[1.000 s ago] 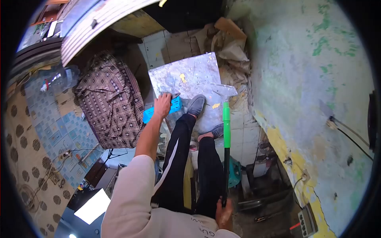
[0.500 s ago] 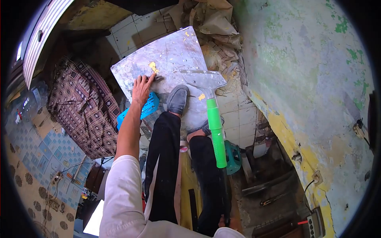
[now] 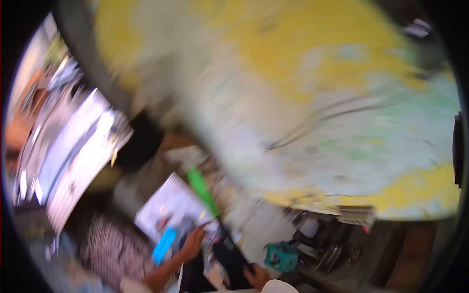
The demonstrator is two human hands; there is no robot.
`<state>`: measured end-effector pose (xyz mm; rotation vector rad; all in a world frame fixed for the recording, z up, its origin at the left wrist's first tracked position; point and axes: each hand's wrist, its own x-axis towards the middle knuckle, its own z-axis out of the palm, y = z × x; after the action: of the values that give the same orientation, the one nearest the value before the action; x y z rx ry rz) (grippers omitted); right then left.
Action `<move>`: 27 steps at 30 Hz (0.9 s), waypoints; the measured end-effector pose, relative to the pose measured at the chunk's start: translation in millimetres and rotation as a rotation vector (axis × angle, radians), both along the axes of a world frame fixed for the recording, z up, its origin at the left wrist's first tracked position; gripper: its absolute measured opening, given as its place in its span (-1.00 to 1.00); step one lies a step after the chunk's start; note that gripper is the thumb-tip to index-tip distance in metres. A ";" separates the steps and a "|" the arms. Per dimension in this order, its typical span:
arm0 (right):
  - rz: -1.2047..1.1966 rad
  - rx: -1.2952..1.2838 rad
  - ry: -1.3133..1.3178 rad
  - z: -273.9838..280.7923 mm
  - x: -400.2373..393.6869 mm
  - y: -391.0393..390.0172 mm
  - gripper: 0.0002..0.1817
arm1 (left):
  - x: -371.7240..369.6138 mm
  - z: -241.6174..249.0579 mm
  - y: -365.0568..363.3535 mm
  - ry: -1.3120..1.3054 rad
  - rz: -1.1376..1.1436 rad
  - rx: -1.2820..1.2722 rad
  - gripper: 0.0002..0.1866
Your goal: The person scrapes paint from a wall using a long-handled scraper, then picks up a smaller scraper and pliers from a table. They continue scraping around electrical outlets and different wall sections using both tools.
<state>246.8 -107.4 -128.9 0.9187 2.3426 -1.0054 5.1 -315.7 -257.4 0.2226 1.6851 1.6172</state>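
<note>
My right hand (image 3: 257, 277) is closed round the dark pole of a long-handled scraper, low by my right thigh. The scraper's green sleeve (image 3: 202, 193) reaches up and away past the edge of the white board (image 3: 156, 200); its blade is lost in the blur. My left hand (image 3: 194, 242) hangs over my lap, fingers stretched towards the pole and nothing seen in them. Near that forearm lies a bright blue plastic thing (image 3: 165, 245), at the board's lower edge.
A wall (image 3: 303, 132) with peeling yellow, white and green paint fills the upper right. A teal plastic stool (image 3: 281, 257) stands to my right, with dark clutter beyond it. Patterned cloth (image 3: 110, 251) lies at the left, below a bright corrugated panel (image 3: 80, 180).
My view has swung up and towards the wall, blurring everything. My left hand has left the board and drawn back towards my lap. The scraper now tilts up and to the left.
</note>
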 end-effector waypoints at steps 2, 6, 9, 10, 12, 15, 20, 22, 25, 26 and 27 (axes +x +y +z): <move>-0.061 -0.080 0.192 4.6 -7.6 -3.7 -0.56 | -10.4 60.4 36.9 0.143 -0.070 0.196 -0.34; -0.226 0.345 0.407 73.4 -57.4 -14.2 -0.48 | -69.0 221.2 126.8 0.402 -0.152 0.490 -0.35; -0.380 0.352 0.696 121.0 -67.6 3.9 -0.48 | -65.4 302.2 156.7 0.459 -0.175 0.475 -0.33; -0.421 0.343 0.777 136.5 -66.4 12.4 -0.48 | -59.7 323.3 169.1 0.462 -0.173 0.460 -0.32; -0.501 0.309 0.931 160.5 -63.8 21.1 -0.47 | -50.2 359.4 202.3 0.432 -0.187 0.582 -0.31; -0.593 0.215 1.106 190.3 -45.0 24.6 -0.47 | -3.2 465.5 238.3 0.439 -0.256 0.723 -0.27; -0.511 0.486 1.367 231.3 -3.2 50.3 -0.36 | 62.8 567.4 316.4 0.575 -0.555 0.947 -0.26; -0.944 -0.051 1.464 157.3 -5.6 101.2 -0.41 | 89.5 599.3 348.0 0.554 -0.672 0.988 -0.27; -0.900 0.350 1.464 249.0 6.4 78.3 -0.49 | 114.8 626.0 407.1 0.648 -0.758 1.047 -0.28; -0.964 0.338 1.489 242.8 10.9 91.7 -0.49 | 121.4 629.4 426.2 0.631 -0.791 1.053 -0.28; -1.027 0.324 1.514 240.1 13.5 100.4 -0.48 | 127.3 633.7 444.0 0.606 -0.816 1.074 -0.27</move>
<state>260.4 -7.0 111.2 2.1192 3.1844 -2.3777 132.5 128.3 376.3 1.7962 0.6725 1.6631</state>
